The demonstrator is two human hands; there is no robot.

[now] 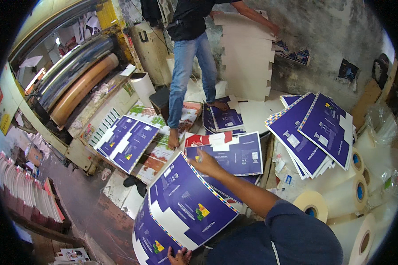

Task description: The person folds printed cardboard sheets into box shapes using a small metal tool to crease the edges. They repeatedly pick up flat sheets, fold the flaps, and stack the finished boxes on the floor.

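Observation:
A large purple printed sheet (172,198) with white cut-out shapes and a colour-bar edge bows between my two hands. My right hand (204,163) is closed at its upper corner, the arm stretched forward. At the sheet's lower edge, my left hand (179,256) grips it near the bottom of the view; part of that hand is cut off. Just beyond my right hand lies another purple printed sheet (241,154) with a red piece (208,139) on it. More purple sheets lie partly hidden under my right forearm.
A roller machine (82,84) stands at left, with a purple sheet (127,141) before it. A barefoot co-worker (192,57) stands ahead, touching a tall pale stack of board (247,62). Fanned purple sheets (314,132) and film rolls (311,206) are at right; stacked paper (26,190) far left.

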